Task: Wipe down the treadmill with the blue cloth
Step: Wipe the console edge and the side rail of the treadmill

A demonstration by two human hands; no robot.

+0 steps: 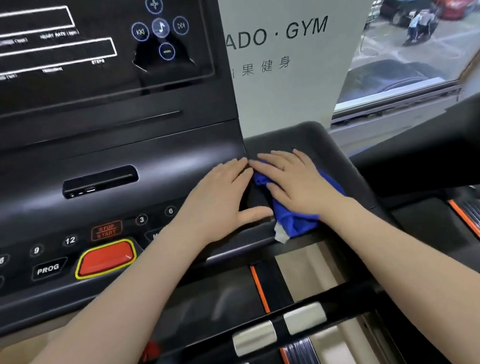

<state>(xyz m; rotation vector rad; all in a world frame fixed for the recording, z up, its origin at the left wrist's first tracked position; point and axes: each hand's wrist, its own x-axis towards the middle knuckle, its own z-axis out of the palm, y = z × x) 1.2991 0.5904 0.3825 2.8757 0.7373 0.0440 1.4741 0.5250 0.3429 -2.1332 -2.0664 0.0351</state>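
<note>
My right hand [296, 184] lay flat, fingers straight, pressing the cloth [295, 220] onto the right wing of the treadmill [303, 136] console, just right of the seam where the wing meets the centre panel. The cloth was bunched, blue showing at both sides of my palm, a white tag or corner hanging off the front lip. My left hand [219, 197] was flat too, fingers straight, holding nothing, resting on the console beside the seam, fingertips nearly touching those of the right, thumb stretched toward the cloth. Risks as I judged them: the left palm sat right beside the numbered keys [141, 219], and the stop/start key [106, 230] and red button [105, 258] were near my left forearm, so leaning or sliding left could have pressed one and woken the belt; I couldn't tell whether the machine was powered, the display [39, 58] read blank. The cloth was wadded, so it might have skipped patches or rolled out from under the palm. Its dangling end could have slipped off the front edge toward the handlebar [279, 327] below. The seam could have snagged the cloth or kept its grime if I passed over flat.
</note>
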